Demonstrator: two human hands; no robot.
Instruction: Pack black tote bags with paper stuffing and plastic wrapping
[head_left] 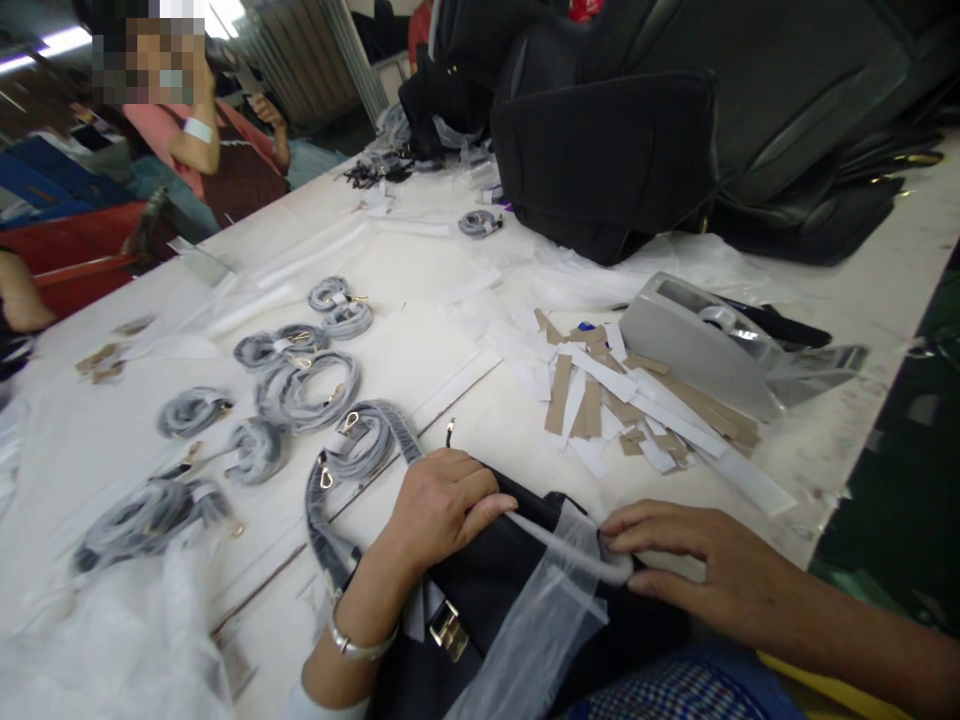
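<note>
A black handbag (442, 665) with a gold buckle (448, 630) lies at the near table edge. A pale, tube-like strip (566, 550) curves across its top, perhaps a wrapped handle. My left hand (442, 505) is closed at the strip's left end, its fingers curled over the bag's upper edge. At the other end, my right hand (697, 560) has thumb and fingers closed round the strip; its fingertips are partly hidden. Clear plastic film (525, 625) lies over the bag. A wrapped strap (319, 510) arcs beside my left wrist.
Several coiled, wrapped straps (307, 390) lie at the left. Paper and card strips (600, 395) are scattered beside a grey tape dispenser (697, 340). Black bags (607, 160) are piled at the back right. A person (225, 160) stands across the table (420, 300).
</note>
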